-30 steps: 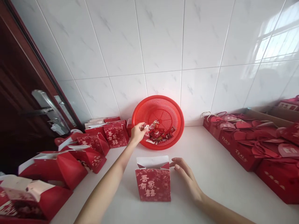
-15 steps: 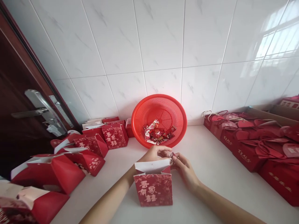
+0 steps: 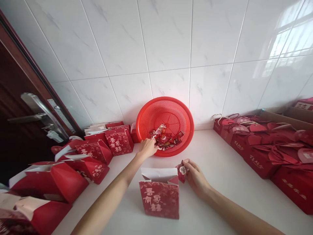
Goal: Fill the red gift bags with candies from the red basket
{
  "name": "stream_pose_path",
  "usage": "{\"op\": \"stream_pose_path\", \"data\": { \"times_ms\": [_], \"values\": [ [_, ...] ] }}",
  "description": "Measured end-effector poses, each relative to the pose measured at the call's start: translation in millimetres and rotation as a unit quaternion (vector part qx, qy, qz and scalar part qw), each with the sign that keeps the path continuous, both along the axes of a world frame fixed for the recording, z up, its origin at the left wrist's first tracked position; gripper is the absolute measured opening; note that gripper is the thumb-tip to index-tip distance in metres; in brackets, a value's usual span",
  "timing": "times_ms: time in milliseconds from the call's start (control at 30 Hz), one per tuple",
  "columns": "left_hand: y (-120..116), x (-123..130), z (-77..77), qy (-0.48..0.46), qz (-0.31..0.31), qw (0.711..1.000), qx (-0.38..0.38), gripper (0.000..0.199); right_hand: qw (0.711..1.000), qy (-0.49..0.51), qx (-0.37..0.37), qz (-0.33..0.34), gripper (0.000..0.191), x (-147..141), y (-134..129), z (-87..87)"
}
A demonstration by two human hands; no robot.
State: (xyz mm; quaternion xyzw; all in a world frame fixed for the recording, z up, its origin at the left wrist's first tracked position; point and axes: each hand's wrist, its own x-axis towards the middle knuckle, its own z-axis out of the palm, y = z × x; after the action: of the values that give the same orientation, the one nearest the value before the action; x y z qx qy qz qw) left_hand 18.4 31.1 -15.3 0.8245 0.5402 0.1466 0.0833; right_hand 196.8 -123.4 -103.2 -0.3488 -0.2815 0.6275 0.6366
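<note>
Red Packed Along Three Edges

On the white counter (image 3: 207,150), closed red boxes (image 3: 255,161) with ribbons and cords crowded the right edge. Open red cartons (image 3: 56,178) lined the left edge up to the back left corner. A red basket (image 3: 181,114) leaned against the wall at the back edge. One open gift box (image 3: 159,199) stood upright near the middle of the front edge, between the forearms. The left hand (image 3: 148,148) covered part of the basket's near rim; whether its fingers gripped anything I could not tell. The right hand's (image 3: 195,176) fingers pinched a red packet (image 3: 182,171) just beside the gift box. Wrapped sweets (image 3: 167,139) lay low in the basket.
</note>
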Motion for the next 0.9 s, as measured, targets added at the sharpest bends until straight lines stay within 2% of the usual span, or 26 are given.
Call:
{"op": "stream_pose_path", "data": {
  "times_ms": [167,367,500,600,667,767,900],
  "values": [
    [-5.2,7.5,-14.3,0.059,-0.023,0.998,0.019,0.014,1.000,-0.014,-0.022,-0.010,0.055,0.4,-0.1,2.6],
    [1.7,-4.8,-22.6,0.041,-0.096,0.993,0.055,0.025,0.999,-0.034,-0.021,-0.022,0.057,1.5,0.4,4.0],
    [3.6,-8.9,-31.9,-0.003,-0.124,0.989,0.085,0.027,0.999,-0.041,-0.020,-0.016,0.056,2.1,-0.3,5.2],
    [4.6,-0.9,-39.6,-0.047,-0.141,0.983,0.104,0.017,0.999,-0.041,-0.017,-0.009,0.054,1.8,-1.6,5.3],
    [7.5,5.7,-42.5,-0.080,-0.152,0.979,0.109,0.019,0.999,-0.044,-0.019,-0.006,0.052,1.7,-2.3,5.1],
    [16.2,10.0,-41.0,-0.143,-0.144,0.972,0.120,0.032,0.998,-0.054,-0.020,-0.002,0.050,2.0,-2.3,4.3],
    [25.4,11.8,-36.9,-0.230,-0.112,0.958,0.132,0.036,0.998,-0.060,-0.013,0.002,0.048,3.2,-1.3,3.1]
  ]
}}
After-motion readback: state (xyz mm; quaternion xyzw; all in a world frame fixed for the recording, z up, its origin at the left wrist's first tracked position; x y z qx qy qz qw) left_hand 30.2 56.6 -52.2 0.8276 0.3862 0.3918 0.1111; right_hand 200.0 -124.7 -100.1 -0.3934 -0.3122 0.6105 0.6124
